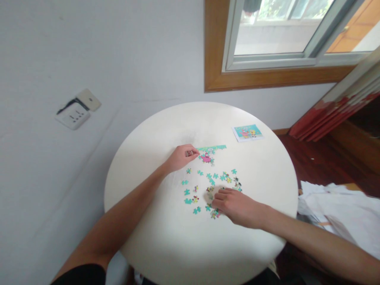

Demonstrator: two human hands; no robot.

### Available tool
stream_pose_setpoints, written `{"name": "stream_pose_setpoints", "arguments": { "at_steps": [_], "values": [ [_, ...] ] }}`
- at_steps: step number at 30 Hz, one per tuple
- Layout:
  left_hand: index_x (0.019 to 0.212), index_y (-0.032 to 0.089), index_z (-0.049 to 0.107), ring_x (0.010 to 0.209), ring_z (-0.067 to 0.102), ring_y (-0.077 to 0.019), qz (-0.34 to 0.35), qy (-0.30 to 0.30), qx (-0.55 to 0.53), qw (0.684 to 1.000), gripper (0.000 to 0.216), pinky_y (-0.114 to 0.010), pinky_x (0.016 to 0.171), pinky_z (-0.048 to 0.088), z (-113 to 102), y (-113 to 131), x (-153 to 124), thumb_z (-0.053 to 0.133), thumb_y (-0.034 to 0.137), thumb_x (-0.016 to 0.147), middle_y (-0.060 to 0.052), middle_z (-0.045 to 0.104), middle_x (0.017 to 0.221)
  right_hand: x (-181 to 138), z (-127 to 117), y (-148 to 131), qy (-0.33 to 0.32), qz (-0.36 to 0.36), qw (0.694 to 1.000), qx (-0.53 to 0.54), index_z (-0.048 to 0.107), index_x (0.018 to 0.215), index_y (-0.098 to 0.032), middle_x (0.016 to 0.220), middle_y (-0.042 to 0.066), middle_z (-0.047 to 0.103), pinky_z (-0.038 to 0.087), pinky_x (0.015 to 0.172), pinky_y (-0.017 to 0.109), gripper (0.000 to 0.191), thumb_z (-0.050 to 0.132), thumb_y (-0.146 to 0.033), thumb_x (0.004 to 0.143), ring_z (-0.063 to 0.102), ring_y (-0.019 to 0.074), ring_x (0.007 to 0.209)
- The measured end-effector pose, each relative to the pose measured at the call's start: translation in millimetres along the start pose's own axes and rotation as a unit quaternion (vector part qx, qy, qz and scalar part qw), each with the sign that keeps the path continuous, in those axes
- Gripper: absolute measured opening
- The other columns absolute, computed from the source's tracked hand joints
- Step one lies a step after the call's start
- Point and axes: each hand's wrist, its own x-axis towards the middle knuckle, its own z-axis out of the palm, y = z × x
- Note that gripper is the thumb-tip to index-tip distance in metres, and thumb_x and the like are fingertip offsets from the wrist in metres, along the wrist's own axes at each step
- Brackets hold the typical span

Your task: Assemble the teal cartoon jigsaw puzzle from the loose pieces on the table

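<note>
Where the left fingers (194, 151) end, the joined puzzle (206, 158) begins.

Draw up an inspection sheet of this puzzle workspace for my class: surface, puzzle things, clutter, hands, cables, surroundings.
Surface: round white table.
Puzzle things: partly joined puzzle; loose pieces nearer the person; small picture toward the far right.
Clutter: white sheets, right of the table.
Hands: left hand at the puzzle's left side; right hand among the pieces; grips unclear.
Cables: nothing seen.
Surroundings: wall socket left; window and curtain right.
</note>
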Motion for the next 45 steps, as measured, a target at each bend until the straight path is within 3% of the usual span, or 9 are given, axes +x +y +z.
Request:
{"name": "stream_pose_setpoints", "arguments": {
  "at_steps": [4, 10, 17, 24, 28, 32, 35, 39, 45],
  "values": [
    [0.091, 0.017, 0.075, 0.074, 0.059, -0.0145, 0.000, 0.000, 0.007, 1.000, 0.022, -0.025, 0.068, 0.047, -0.8, 2.9, 0.0, 0.062, 0.034, 0.088, -0.005, 0.068, 0.087, -1.3, 1.1, 2.2, -0.003, 0.001, 1.000, 0.003, 0.061, 0.096, -0.017, 0.103, 0.009, 0.066, 0.043, 0.092, 0.038, 0.009, 0.058, -0.025, 0.094, 0.058, 0.0244, 0.101],
    [0.090, 0.017, 0.075, 0.075, 0.059, -0.0146, 0.008, -0.006, 0.021, 1.000, 0.022, -0.026, 0.069, 0.046, -0.4, 6.6, -0.1, 0.061, 0.035, 0.088, -0.004, 0.068, 0.086, -1.9, -1.3, 2.2, 0.002, -0.007, 1.000, -0.014, 0.062, 0.094, -0.017, 0.103, 0.010, 0.064, 0.045, 0.091, 0.037, 0.010, 0.053, -0.014, 0.094, 0.057, 0.0238, 0.101],
    [0.090, 0.017, 0.074, 0.074, 0.059, -0.0146, 0.014, -0.005, 0.025, 1.000, 0.022, -0.026, 0.070, 0.046, 0.6, 4.8, -0.9, 0.061, 0.034, 0.089, -0.004, 0.068, 0.087, -0.4, 4.0, 1.1, 0.002, -0.008, 1.000, 0.013, 0.063, 0.097, -0.017, 0.109, 0.011, 0.063, 0.044, 0.095, 0.040, 0.010, 0.063, -0.025, 0.091, 0.056, 0.0257, 0.107],
    [0.090, 0.017, 0.074, 0.074, 0.059, -0.0145, 0.018, -0.014, 0.029, 0.999, 0.025, -0.026, 0.069, 0.045, 0.9, 3.9, -1.1, 0.059, 0.037, 0.090, -0.004, 0.068, 0.086, -2.4, -10.9, 4.2, -0.001, 0.002, 0.990, 0.142, 0.062, 0.083, -0.017, 0.087, 0.005, 0.064, 0.045, 0.083, 0.030, 0.009, 0.057, -0.011, 0.090, 0.058, 0.0171, 0.086],
    [0.090, 0.017, 0.074, 0.076, 0.060, -0.0147, 0.016, -0.018, 0.033, 0.999, 0.022, -0.026, 0.069, 0.045, 1.1, 5.1, -0.6, 0.059, 0.034, 0.090, -0.004, 0.068, 0.088, 1.9, -31.6, 23.1, 0.073, 0.051, 0.961, 0.264, 0.063, 0.081, -0.017, 0.082, 0.003, 0.065, 0.045, 0.071, 0.025, 0.008, 0.059, -0.014, 0.088, 0.057, 0.0127, 0.074],
    [0.091, 0.018, 0.073, 0.077, 0.061, -0.0153, 0.027, -0.015, 0.053, 0.998, 0.020, -0.027, 0.071, 0.046, 3.5, 4.5, 0.3, 0.058, 0.031, 0.091, -0.004, 0.068, 0.087, 25.8, -43.7, 67.7, 0.225, 0.141, 0.891, 0.369, 0.062, 0.077, -0.016, 0.072, 0.001, 0.063, 0.043, 0.061, 0.024, 0.016, 0.068, -0.030, 0.083, 0.054, 0.0112, 0.064],
    [0.094, 0.020, 0.073, 0.086, 0.062, -0.0179, 0.059, -0.004, 0.091, 0.994, 0.018, -0.031, 0.081, 0.047, 6.9, 0.9, 0.7, 0.056, 0.027, 0.092, -0.005, 0.070, 0.092, 50.5, -43.0, 104.3, 0.296, 0.165, 0.848, 0.407, 0.064, 0.076, -0.015, 0.065, 0.002, 0.064, 0.046, 0.060, 0.026, 0.017, 0.068, -0.031, 0.078, 0.057, 0.0128, 0.061],
    [0.106, 0.024, 0.072, 0.102, 0.060, -0.0212, 0.112, -0.008, 0.149, 0.983, 0.021, -0.039, 0.096, 0.043, 12.2, -4.6, -0.6, 0.057, 0.019, 0.092, -0.005, 0.070, 0.108, 73.8, -29.6, 131.7, 0.314, 0.217, 0.847, 0.370, 0.070, 0.072, -0.012, 0.059, 0.002, 0.064, 0.044, 0.057, 0.026, 0.016, 0.064, -0.027, 0.075, 0.057, 0.0135, 0.056],
    [0.116, 0.028, 0.070, 0.109, 0.055, -0.0211, 0.140, -0.028, 0.181, 0.973, 0.030, -0.040, 0.101, 0.040, 17.4, -4.9, -3.1, 0.056, 0.015, 0.093, -0.005, 0.064, 0.119, 82.4, -5.2, 140.3, 0.328, 0.249, 0.838, 0.357, 0.072, 0.072, -0.012, 0.059, 0.002, 0.065, 0.042, 0.054, 0.025, 0.021, 0.060, -0.029, 0.077, 0.053, 0.0127, 0.053]
  ]
}}
